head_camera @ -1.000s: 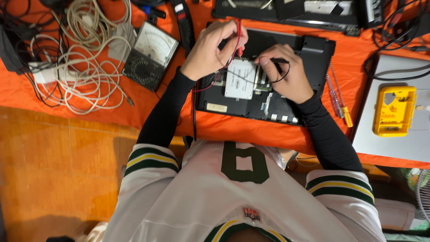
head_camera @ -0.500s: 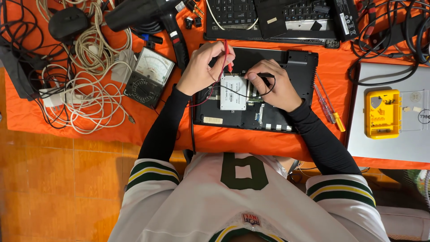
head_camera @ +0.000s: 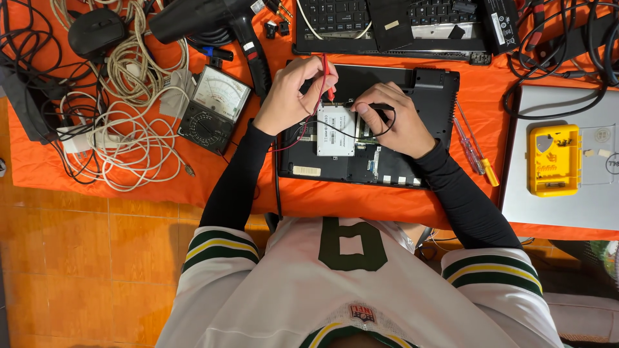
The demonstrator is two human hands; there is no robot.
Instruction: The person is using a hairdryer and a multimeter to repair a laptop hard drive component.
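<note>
An opened black laptop base (head_camera: 425, 90) lies upside down on the orange cloth, with a white rectangular drive (head_camera: 335, 132) set in its bay. My left hand (head_camera: 290, 96) pinches a red meter probe (head_camera: 326, 77), tip down at the drive's top edge. My right hand (head_camera: 393, 119) grips a black probe (head_camera: 380, 108) just right of the drive, its black lead looping across it. A red lead trails from my left hand over the laptop.
An analog multimeter (head_camera: 214, 108) sits left of the laptop beside a tangle of white cables (head_camera: 129, 129). A black heat gun (head_camera: 213, 26), a keyboard part (head_camera: 393, 26), two screwdrivers (head_camera: 474, 145), a yellow bit case (head_camera: 553, 160) on a silver laptop (head_camera: 567, 206).
The view has shifted, so the table sits lower in frame. Both hands stay over the drive holding the probes, with only small adjustments.
</note>
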